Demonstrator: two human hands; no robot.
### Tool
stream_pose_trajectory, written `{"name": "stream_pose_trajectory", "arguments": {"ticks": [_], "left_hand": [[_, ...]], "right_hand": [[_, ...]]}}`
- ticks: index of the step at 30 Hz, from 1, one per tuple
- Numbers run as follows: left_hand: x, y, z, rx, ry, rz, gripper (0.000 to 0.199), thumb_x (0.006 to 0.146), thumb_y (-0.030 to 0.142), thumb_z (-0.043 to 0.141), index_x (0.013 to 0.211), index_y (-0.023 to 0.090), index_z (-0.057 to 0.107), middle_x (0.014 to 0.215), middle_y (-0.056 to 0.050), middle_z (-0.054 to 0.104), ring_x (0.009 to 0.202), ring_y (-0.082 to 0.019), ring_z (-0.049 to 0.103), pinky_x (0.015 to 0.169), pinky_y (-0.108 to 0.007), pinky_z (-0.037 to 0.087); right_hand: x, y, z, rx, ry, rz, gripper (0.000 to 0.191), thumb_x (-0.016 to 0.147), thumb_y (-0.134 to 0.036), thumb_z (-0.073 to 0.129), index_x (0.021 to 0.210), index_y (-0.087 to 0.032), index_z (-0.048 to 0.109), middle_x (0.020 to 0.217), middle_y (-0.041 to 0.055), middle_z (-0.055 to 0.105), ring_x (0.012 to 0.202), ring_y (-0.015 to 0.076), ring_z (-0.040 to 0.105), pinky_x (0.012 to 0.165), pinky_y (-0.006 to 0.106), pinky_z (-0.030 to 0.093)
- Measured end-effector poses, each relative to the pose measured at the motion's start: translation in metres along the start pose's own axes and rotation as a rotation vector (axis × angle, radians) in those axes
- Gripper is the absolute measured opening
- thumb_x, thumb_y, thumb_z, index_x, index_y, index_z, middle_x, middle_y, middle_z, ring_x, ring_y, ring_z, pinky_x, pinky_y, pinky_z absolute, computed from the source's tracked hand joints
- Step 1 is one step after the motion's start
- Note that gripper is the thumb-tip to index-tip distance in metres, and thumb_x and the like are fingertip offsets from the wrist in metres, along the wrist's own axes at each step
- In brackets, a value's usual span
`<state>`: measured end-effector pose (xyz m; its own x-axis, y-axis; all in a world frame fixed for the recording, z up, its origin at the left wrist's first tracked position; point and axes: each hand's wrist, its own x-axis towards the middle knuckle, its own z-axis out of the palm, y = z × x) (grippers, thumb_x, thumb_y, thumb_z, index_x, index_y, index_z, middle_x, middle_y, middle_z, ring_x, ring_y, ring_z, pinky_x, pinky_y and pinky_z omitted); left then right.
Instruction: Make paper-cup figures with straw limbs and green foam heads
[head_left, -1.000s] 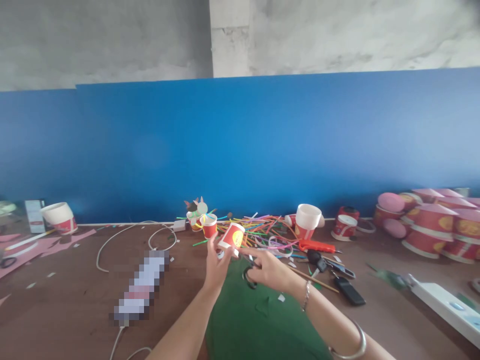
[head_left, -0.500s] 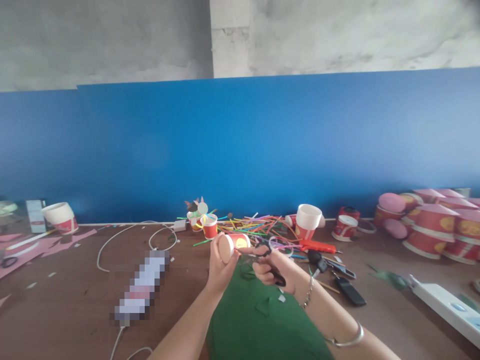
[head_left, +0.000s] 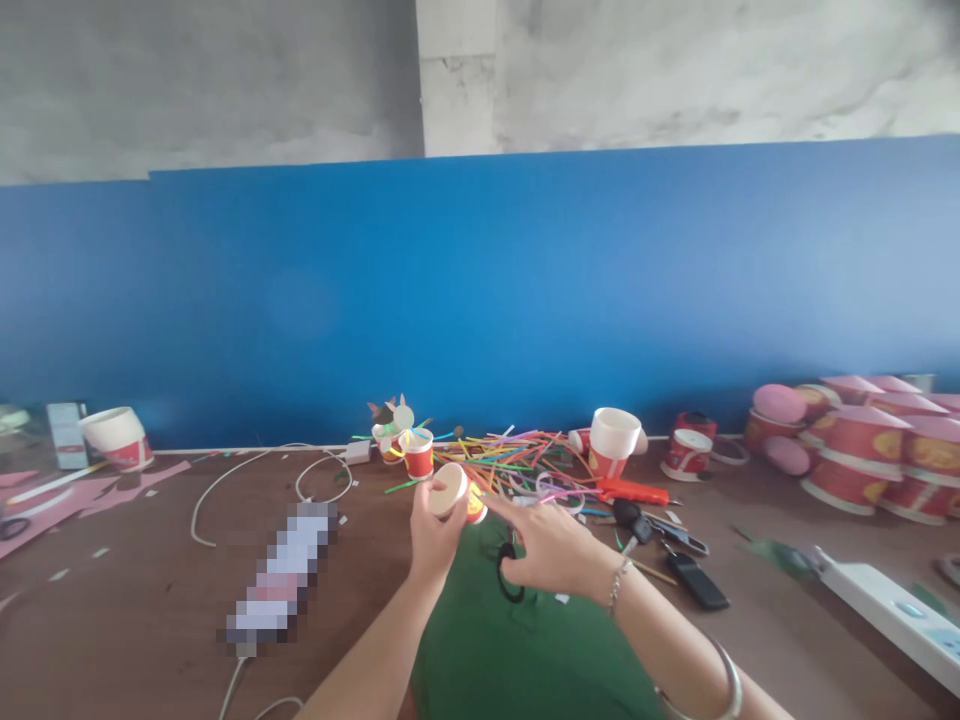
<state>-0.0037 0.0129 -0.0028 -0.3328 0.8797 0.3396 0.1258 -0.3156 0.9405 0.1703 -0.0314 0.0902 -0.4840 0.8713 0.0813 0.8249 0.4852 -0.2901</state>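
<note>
My left hand is closed around a red paper cup with a yellow mark, tilted so its pale round end faces me. Close on its right is my right hand, index finger stretched out to the yellow-marked side of the cup. A pair of scissors, its black handle loop showing, hangs from the curled fingers of that hand; the blades are hardly visible. Whether the fingertip touches the cup is hard to tell. Both hands are above a dark green sheet.
Coloured sticks lie heaped behind the hands. To the right are a stacked white-and-red cup, an orange-red tool, keys, a power strip and piled pink-topped cups. A phone with its cable lies left.
The cup has turned, its pale end now facing more towards me. My right hand has rotated; the scissors have swung down from the cup, and the index finger now extends towards it.
</note>
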Motion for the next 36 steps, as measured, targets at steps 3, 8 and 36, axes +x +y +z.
{"name": "stream_pose_trajectory", "arguments": {"ticks": [3, 8, 36], "left_hand": [[0.003, -0.003, 0.0, -0.135, 0.032, -0.067, 0.044, 0.071, 0.041, 0.066, 0.101, 0.019, 0.045, 0.091, -0.004, 0.06, 0.08, -0.019, 0.062, 0.07, -0.031, 0.048], [0.001, -0.001, 0.004, -0.278, -0.071, -0.036, 0.047, 0.068, 0.04, 0.069, 0.104, 0.018, 0.047, 0.106, -0.009, 0.058, 0.096, -0.022, 0.061, 0.08, -0.034, 0.048], [-0.008, 0.007, 0.005, -0.291, -0.18, -0.174, 0.059, 0.061, 0.035, 0.076, 0.112, 0.017, 0.051, 0.104, -0.01, 0.064, 0.093, -0.024, 0.063, 0.084, -0.037, 0.049]], "right_hand": [[0.004, 0.008, 0.0, 0.175, 0.014, 0.027, 0.081, 0.062, -0.021, 0.053, 0.141, -0.024, 0.031, 0.065, -0.0032, 0.062, 0.059, 0.0153, 0.055, 0.054, 0.022, 0.033], [0.014, 0.01, 0.018, 0.321, 0.287, 0.165, 0.079, 0.069, -0.02, 0.051, 0.143, -0.021, 0.024, 0.096, 0.0053, 0.067, 0.083, 0.0205, 0.062, 0.072, 0.029, 0.044], [0.032, 0.018, 0.068, 1.307, 0.204, 0.156, 0.083, 0.064, -0.02, 0.062, 0.138, -0.018, 0.024, 0.067, -0.0057, 0.057, 0.049, 0.0069, 0.041, 0.048, 0.02, 0.03]]}}
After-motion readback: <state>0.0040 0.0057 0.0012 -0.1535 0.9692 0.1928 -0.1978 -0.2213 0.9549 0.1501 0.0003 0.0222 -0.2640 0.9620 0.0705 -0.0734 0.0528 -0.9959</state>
